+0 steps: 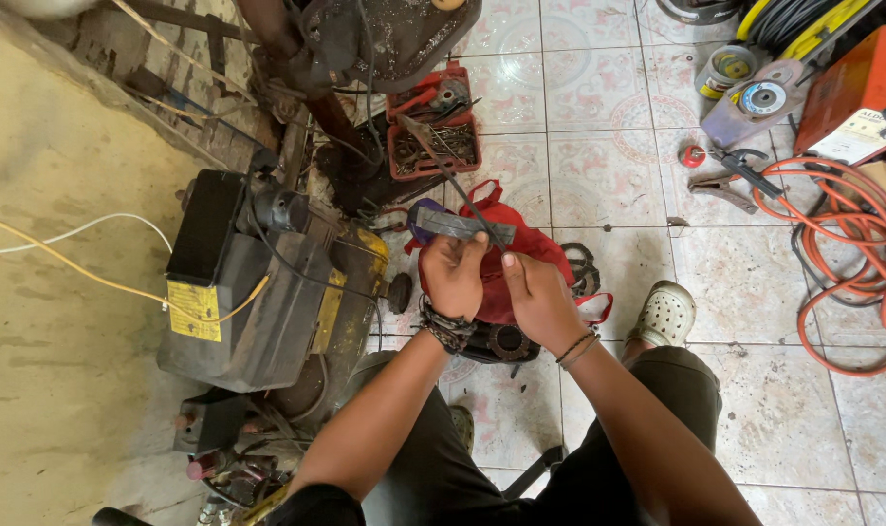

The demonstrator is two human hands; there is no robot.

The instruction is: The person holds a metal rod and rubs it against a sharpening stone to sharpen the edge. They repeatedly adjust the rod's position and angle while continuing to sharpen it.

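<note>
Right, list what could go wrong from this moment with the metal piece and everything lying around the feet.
1. Both hands, left and right, grip the flat metal bar bare; a rough edge could cut the fingers.
2. If it slips, it could drop onto the angle grinder or the foot in the open clog.
3. The orange hose coiled on the tiled floor beside the leg could snag a foot when standing.

I see a flat grey metal strip (465,226) | dull, scuffed surface | lying roughly level, slightly tilted down to the right | centre of frame, just above a red cloth bag (521,255) | pinched at both ends
</note>
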